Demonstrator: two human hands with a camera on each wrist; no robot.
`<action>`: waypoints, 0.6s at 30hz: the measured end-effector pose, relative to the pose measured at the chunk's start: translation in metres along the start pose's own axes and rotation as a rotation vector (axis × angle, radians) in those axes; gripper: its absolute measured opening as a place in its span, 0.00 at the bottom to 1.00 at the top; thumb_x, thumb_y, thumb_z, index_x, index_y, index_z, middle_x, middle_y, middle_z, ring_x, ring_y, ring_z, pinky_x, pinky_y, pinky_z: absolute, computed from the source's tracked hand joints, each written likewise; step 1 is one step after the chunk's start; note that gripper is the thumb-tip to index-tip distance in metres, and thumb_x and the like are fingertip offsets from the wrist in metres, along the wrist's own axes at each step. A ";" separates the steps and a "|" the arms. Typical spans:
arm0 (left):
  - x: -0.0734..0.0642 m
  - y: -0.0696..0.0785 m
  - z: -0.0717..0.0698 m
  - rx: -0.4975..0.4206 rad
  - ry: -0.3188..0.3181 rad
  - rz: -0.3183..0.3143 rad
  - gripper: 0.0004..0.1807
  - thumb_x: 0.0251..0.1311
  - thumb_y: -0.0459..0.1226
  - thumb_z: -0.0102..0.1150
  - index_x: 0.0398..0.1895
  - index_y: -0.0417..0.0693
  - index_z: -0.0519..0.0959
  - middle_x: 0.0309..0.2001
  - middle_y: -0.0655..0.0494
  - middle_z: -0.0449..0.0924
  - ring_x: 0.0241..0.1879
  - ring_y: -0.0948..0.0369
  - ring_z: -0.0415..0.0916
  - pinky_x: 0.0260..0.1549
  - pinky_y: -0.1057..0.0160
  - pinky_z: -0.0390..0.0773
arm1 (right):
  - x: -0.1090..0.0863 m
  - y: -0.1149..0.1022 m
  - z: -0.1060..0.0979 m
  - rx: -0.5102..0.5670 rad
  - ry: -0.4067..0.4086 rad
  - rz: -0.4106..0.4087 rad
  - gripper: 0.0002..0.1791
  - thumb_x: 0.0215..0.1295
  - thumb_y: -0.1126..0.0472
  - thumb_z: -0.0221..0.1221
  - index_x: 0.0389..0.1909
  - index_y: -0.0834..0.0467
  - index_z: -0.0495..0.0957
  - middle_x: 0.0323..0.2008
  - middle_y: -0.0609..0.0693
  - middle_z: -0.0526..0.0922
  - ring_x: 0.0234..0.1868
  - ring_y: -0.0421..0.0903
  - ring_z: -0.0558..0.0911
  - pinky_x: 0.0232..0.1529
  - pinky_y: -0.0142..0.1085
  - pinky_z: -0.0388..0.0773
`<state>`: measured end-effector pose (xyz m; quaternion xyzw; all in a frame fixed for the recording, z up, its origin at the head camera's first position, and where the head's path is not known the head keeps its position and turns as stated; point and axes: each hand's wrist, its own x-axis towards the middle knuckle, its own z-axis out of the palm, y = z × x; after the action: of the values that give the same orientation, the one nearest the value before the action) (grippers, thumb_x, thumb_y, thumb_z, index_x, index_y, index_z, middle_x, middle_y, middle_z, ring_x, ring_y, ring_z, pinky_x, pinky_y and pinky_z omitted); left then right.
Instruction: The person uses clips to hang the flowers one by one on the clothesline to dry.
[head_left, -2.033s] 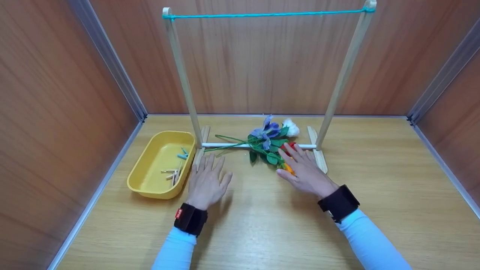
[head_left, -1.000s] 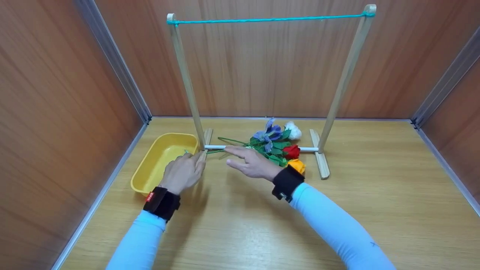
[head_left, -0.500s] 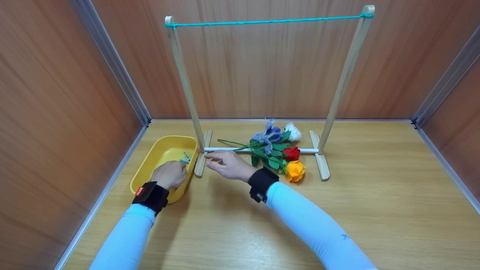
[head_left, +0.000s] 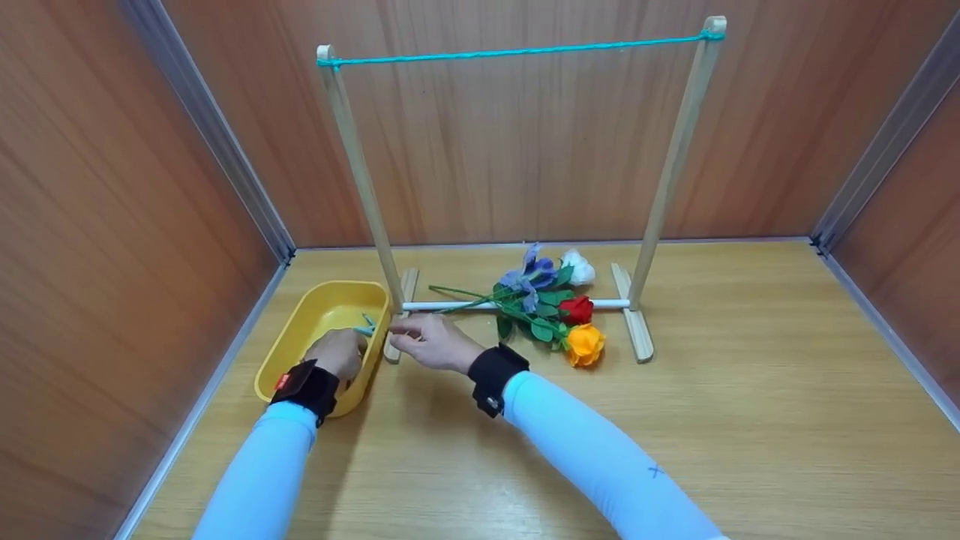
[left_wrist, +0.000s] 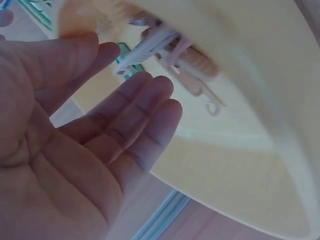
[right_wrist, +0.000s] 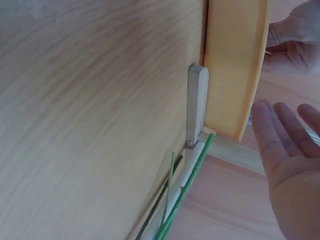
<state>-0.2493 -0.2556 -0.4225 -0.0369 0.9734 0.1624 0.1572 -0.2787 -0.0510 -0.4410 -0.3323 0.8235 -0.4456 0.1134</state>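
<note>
My left hand (head_left: 337,354) reaches down into the yellow tray (head_left: 274,356). In the left wrist view its fingers (left_wrist: 155,125) are loosely bent, with thumb and forefinger close together, and I see nothing held. Pale clothespins (left_wrist: 192,70) lie in a heap just beyond the fingertips, beside a teal clothespin (left_wrist: 131,62). In the head view blue clothespins (head_left: 365,325) show at the tray's right wall. My right hand (head_left: 436,342) hovers by that wall, over the near end of the stand's left foot. Its fingers are loosely extended and hold nothing in the right wrist view.
A wooden stand (head_left: 352,157) with a turquoise string (head_left: 517,52) across its top stands behind the hands. Artificial flowers, purple (head_left: 531,277), white (head_left: 577,268), red (head_left: 576,309) and orange (head_left: 584,345), lie across its white lower bar (head_left: 615,304). Wood-grained panels enclose the table.
My left hand has moved left and down into the tray from the table beside it. My right hand has gone left from above the flowers to the tray's right side. The flowers lie still.
</note>
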 end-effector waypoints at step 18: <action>0.011 -0.013 0.013 0.009 0.258 0.156 0.10 0.49 0.20 0.58 0.20 0.40 0.81 0.25 0.49 0.80 0.27 0.51 0.77 0.27 0.55 0.77 | 0.005 0.001 0.019 0.017 -0.004 -0.001 0.21 0.77 0.56 0.56 0.64 0.60 0.80 0.53 0.51 0.87 0.50 0.40 0.84 0.49 0.28 0.79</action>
<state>-0.2541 -0.2638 -0.4421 0.0192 0.9862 0.1635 0.0176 -0.2738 -0.0667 -0.4521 -0.3326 0.8192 -0.4520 0.1177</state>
